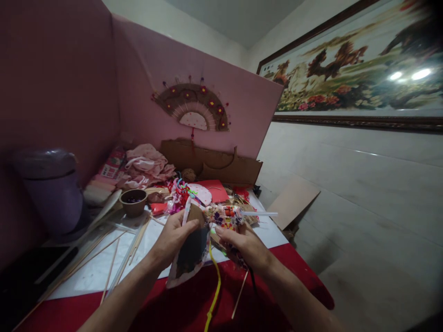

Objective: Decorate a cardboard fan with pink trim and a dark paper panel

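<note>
My left hand (177,236) pinches a dark, curved cardboard piece (192,246) with pale fabric folded round its edge. Its thumb lies on the cardboard face. Wrapped round the handle of a flower-patterned hot glue gun (226,216), my right hand (247,246) is closed. A whitish glue stick (260,214) juts from the gun's back end to the right. The gun's nozzle end is close to the upper edge of the cardboard piece; I cannot tell whether they touch. A yellow cord (216,281) hangs below, between my hands.
Pipe cleaners (179,193), a pink dotted oval (200,193) and red paper (213,190) lie beyond my hands. At left are a brown cup (133,203), thin sticks (140,237), crumpled pink cloth (147,161) and a purple bin (51,193). A decorated fan (197,106) hangs on the pink panel.
</note>
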A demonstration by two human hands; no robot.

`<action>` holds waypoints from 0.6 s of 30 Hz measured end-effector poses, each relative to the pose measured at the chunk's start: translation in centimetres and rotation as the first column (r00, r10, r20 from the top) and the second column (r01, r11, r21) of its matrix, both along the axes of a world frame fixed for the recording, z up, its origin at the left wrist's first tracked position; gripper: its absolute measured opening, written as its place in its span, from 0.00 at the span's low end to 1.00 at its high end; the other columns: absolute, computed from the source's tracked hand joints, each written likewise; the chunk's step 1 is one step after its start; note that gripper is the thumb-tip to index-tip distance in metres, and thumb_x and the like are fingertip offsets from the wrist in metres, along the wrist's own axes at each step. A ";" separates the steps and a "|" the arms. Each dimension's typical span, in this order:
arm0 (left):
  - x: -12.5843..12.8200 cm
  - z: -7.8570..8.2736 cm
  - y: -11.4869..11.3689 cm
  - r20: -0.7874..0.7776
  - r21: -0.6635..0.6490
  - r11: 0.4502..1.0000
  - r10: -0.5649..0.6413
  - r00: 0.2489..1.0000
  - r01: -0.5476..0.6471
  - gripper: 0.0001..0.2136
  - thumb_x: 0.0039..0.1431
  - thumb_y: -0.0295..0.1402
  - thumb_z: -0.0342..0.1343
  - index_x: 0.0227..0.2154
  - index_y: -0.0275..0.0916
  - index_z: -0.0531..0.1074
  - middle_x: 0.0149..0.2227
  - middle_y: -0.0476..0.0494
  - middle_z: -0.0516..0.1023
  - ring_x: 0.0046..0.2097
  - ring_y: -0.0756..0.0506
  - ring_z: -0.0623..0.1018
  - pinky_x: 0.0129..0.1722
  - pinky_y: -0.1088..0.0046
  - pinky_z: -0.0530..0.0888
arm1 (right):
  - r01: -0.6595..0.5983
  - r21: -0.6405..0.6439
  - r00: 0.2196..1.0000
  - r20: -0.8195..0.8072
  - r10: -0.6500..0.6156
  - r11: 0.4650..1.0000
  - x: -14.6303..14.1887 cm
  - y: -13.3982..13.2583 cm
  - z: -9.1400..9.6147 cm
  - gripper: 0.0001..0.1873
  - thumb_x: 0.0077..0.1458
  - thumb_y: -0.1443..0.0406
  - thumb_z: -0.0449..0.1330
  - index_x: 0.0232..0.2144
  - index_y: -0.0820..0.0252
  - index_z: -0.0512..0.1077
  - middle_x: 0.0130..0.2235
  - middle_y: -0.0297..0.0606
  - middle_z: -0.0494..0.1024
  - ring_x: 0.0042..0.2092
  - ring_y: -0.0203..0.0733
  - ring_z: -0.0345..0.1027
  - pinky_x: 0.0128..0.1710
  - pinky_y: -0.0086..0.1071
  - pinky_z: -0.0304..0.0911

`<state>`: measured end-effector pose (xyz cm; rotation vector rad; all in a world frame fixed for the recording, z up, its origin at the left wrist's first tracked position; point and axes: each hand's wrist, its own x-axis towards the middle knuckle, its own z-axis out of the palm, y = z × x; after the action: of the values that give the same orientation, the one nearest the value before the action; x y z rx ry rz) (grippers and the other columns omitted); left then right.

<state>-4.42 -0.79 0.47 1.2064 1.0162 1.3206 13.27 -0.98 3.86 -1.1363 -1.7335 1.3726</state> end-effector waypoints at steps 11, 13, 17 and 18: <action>0.2 0.2 -0.1 -0.039 0.039 0.999 -0.008 0.999 0.010 0.05 0.49 0.32 0.54 0.28 0.36 0.68 0.23 0.51 0.72 0.23 0.52 0.69 0.22 0.78 0.63 | -0.031 0.048 0.999 -0.032 0.033 0.998 0.0 0.0 0.1 0.19 0.53 0.54 0.55 0.18 0.59 0.58 0.16 0.25 0.56 0.15 0.27 0.47 0.13 0.23 0.44; 0.1 0.1 -0.1 -0.038 0.045 0.999 -0.016 0.999 0.017 0.05 0.49 0.32 0.54 0.28 0.36 0.69 0.23 0.51 0.72 0.24 0.52 0.69 0.23 0.78 0.64 | -0.034 0.056 0.999 -0.033 0.036 0.998 0.0 -0.1 0.1 0.20 0.53 0.54 0.55 0.18 0.59 0.57 0.16 0.25 0.55 0.15 0.27 0.47 0.13 0.23 0.43; 0.1 0.1 0.0 -0.043 0.050 0.998 -0.021 0.999 0.023 0.05 0.49 0.32 0.54 0.29 0.36 0.69 0.24 0.50 0.72 0.24 0.51 0.69 0.23 0.77 0.63 | -0.022 0.038 0.999 -0.027 0.023 0.999 0.0 -0.1 0.1 0.20 0.53 0.54 0.55 0.18 0.59 0.56 0.16 0.24 0.54 0.15 0.27 0.46 0.13 0.23 0.42; 0.1 0.1 0.1 -0.047 0.052 0.999 -0.016 0.999 0.018 0.05 0.49 0.32 0.54 0.28 0.36 0.69 0.23 0.51 0.71 0.24 0.51 0.69 0.23 0.77 0.63 | -0.021 0.035 1.000 -0.023 0.022 0.999 0.1 -0.1 0.0 0.20 0.53 0.54 0.55 0.18 0.59 0.57 0.15 0.24 0.54 0.15 0.27 0.46 0.13 0.23 0.42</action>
<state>-4.31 -0.71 0.55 1.2877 1.0080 1.3181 13.38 -1.06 3.89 -1.0818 -1.7514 1.3579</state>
